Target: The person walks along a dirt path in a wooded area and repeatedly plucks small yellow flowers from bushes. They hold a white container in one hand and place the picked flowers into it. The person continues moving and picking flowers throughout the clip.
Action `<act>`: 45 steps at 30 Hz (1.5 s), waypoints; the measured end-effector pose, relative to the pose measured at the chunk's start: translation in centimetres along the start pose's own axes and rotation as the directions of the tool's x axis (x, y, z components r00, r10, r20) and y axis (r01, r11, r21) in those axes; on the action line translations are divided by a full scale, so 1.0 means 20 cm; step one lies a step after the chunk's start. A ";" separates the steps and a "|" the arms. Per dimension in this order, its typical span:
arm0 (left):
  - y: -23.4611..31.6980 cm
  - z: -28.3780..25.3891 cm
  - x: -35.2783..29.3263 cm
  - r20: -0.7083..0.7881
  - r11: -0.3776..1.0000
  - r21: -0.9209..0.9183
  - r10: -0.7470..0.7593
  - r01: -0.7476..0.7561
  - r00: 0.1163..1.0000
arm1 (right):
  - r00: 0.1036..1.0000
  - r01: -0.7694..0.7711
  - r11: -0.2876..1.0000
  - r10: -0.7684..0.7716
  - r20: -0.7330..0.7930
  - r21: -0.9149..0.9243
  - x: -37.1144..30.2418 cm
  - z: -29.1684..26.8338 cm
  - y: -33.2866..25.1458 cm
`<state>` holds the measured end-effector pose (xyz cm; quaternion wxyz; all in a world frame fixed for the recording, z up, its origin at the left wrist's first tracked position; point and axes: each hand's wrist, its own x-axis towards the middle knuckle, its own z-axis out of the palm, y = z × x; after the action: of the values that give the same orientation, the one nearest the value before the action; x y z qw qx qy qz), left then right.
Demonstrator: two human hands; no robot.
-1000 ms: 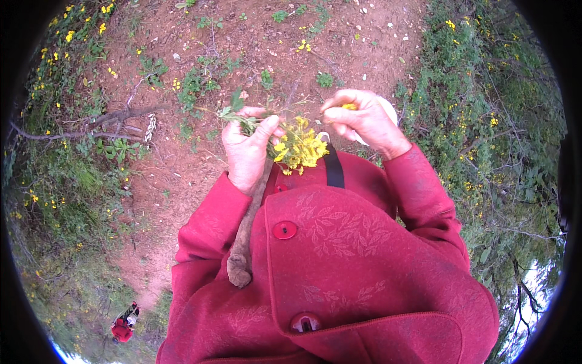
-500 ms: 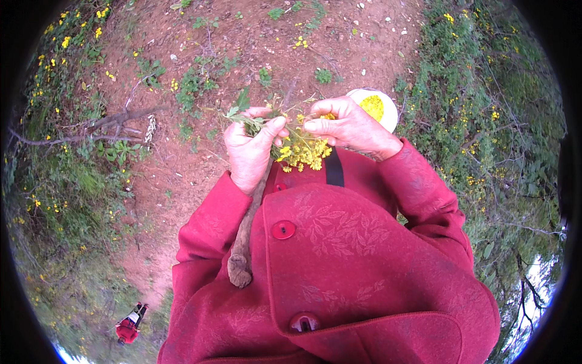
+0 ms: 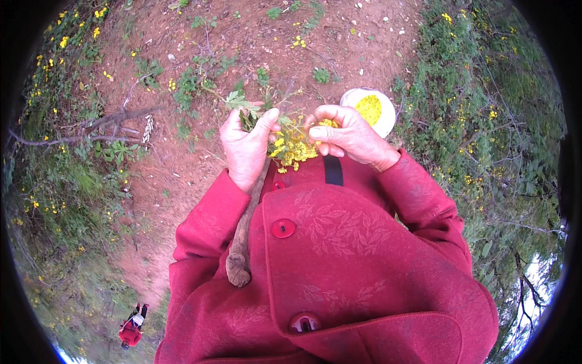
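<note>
Red earth (image 3: 345, 42): I see it bare along the middle, leafy undergrowth (image 3: 451, 121) left and right.
Left hand (image 3: 245, 148): pinching the stems of the flower bunch (image 3: 293, 153).
Right hand (image 3: 354, 138): fingers closed round yellow blossoms (image 3: 328, 123), beside the bunch.
White bowl (image 3: 388, 124): just beyond the right hand.
Since a second ago: right hand nearer the bunch, bowl uncovered.

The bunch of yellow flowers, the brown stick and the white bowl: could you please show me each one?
Bunch of yellow flowers (image 3: 293, 153), head view: its blossoms.
Brown stick (image 3: 243, 233), head view: its shaft.
White bowl (image 3: 388, 115), head view: right side of its wall.
</note>
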<state>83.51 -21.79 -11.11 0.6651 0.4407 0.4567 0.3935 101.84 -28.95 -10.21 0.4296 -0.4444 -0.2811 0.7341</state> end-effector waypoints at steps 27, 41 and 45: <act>-0.03 -0.02 -0.01 0.176 0.981 0.183 0.032 -0.065 0.984 | 0.991 0.008 0.956 0.032 -0.131 0.293 -0.05 -0.11 -0.06; 0.01 -0.03 -0.01 0.140 0.974 -0.173 -0.120 0.144 0.983 | 0.987 0.086 0.915 -0.024 -0.160 0.395 -0.05 -0.20 -0.06; -0.01 -0.02 0.01 0.141 0.931 -0.323 -0.129 0.169 0.982 | 0.999 -0.021 0.740 0.036 -0.009 0.673 -0.03 -0.17 -0.04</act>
<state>83.25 -21.62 -11.46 0.7837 0.3082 0.3756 0.3869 105.30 -29.05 -10.93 0.5526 -0.2716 0.0139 0.7878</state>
